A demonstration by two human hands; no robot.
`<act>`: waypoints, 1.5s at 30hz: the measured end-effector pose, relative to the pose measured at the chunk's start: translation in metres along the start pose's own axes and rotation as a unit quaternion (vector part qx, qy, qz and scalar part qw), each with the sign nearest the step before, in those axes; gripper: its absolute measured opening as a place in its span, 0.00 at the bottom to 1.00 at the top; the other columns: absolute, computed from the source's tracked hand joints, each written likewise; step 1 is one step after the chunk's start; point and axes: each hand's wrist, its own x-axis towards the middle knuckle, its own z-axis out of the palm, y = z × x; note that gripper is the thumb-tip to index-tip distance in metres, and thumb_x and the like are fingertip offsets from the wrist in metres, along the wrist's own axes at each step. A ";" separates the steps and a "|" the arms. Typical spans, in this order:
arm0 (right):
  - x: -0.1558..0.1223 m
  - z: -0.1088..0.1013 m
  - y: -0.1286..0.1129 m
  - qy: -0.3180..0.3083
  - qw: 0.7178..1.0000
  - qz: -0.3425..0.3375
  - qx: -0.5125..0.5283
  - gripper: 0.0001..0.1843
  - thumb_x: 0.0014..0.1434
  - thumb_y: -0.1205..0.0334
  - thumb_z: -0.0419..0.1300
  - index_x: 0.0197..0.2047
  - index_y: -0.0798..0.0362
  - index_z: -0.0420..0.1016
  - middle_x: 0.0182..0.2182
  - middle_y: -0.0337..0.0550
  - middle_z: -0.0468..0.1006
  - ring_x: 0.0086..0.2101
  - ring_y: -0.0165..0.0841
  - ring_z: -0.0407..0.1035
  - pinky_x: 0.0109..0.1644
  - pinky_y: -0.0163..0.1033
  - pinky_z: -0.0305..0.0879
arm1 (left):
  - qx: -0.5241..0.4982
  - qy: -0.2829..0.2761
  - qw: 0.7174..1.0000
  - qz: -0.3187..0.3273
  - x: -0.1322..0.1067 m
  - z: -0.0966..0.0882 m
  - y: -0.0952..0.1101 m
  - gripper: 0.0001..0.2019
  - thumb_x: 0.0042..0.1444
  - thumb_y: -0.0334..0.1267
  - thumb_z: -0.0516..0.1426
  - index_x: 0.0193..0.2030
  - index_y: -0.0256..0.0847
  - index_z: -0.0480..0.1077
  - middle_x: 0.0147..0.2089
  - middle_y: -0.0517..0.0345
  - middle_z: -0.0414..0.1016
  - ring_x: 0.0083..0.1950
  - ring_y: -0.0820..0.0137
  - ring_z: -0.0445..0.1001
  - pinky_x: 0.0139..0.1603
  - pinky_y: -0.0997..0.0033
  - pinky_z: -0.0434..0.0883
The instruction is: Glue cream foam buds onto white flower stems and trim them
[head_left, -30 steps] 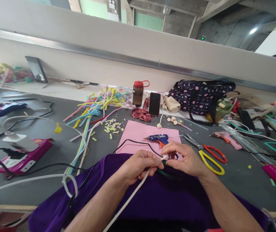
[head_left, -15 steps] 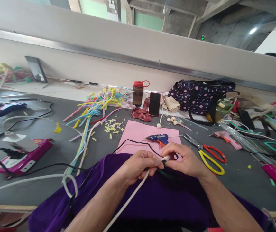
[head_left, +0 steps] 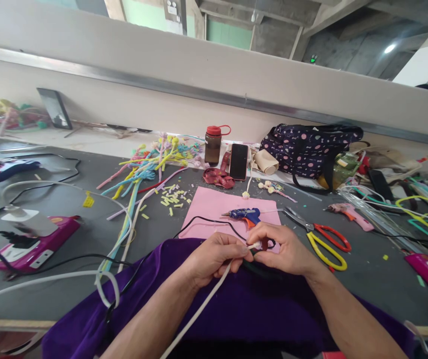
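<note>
A long white cord [head_left: 202,313] runs up from the bottom edge of the view into my left hand [head_left: 217,257], whose thumb and fingers pinch it near its end. The fingertips of my right hand [head_left: 283,249] close around that same end, just touching or nearly touching the left fingers. A small pale piece shows at the cord's tip; its detail is too small to make out. Just beyond my hands a blue glue gun [head_left: 244,214] with an orange trigger lies on a pink sheet [head_left: 197,214]. Purple cloth [head_left: 214,314] is beneath my forearms.
Scissors [head_left: 329,249] with red and yellow handles lie to the right, near a pink glue gun [head_left: 350,215]. Cut yellow-green bits [head_left: 171,197] and coloured cords [head_left: 150,167] lie left of the sheet. A bottle [head_left: 213,147], phone [head_left: 238,162] and bag [head_left: 304,152] stand behind.
Both my hands keep nearly the same grip and place on the white cord. At the far right edge, another person's hand and a yellow cord have shifted. The view has moved slightly.
</note>
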 end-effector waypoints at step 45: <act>0.011 0.047 0.017 0.178 0.866 0.199 0.422 0.08 0.54 0.60 0.62 0.28 0.55 0.70 0.16 0.31 0.64 0.16 0.21 0.51 0.18 0.28 0.46 | 0.017 0.164 0.977 0.139 0.008 0.006 -0.005 0.10 0.44 0.39 0.63 0.25 0.35 0.68 0.18 0.64 0.67 0.17 0.81 0.63 0.14 0.84 0.57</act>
